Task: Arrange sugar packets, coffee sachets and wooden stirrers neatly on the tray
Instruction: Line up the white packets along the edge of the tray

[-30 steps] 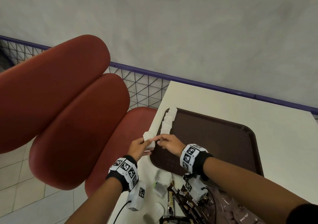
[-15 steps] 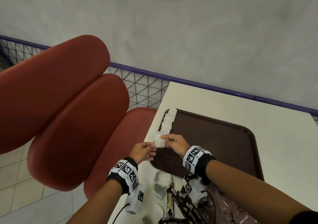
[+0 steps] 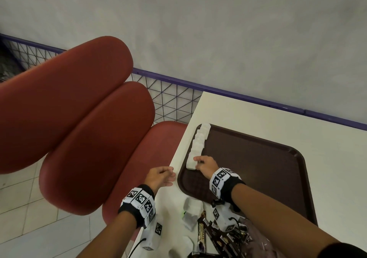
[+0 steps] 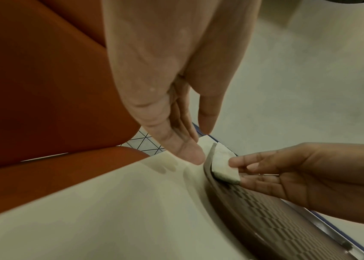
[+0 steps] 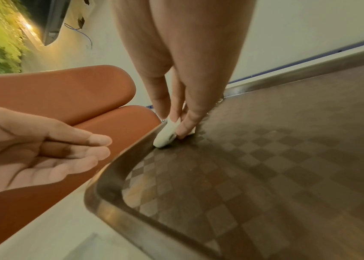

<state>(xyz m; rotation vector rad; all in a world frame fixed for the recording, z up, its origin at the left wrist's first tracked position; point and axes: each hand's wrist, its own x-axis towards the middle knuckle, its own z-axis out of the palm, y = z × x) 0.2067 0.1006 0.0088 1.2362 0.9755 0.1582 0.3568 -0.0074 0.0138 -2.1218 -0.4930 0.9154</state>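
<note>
White tabletop (image 3: 248,116) carries a dark brown tray (image 3: 258,168), with red padded seats (image 3: 79,118) off at nine o'clock and a grey wall (image 3: 198,29) beyond a purple rail (image 3: 218,91) at twelve. Along the tray's left rim runs a row of white sugar packets (image 3: 200,138), leaning one on the next. The right hand (image 3: 206,165) pinches the nearest sugar packet (image 3: 191,162) between thumb and fingertips, its edge resting against the tray's rim at the near end of that row (half a second ago this packet was held just short of the row, and a second ago both hands were on it). The left hand (image 3: 159,178) has let go and drawn back toward seven o'clock; it now hangs beside the tray over the table edge, fingers loosely spread and holding nothing. More white packets (image 3: 191,210) and dark coffee sachets (image 3: 208,236) lie heaped on the table at six o'clock, near the forearms.
</note>
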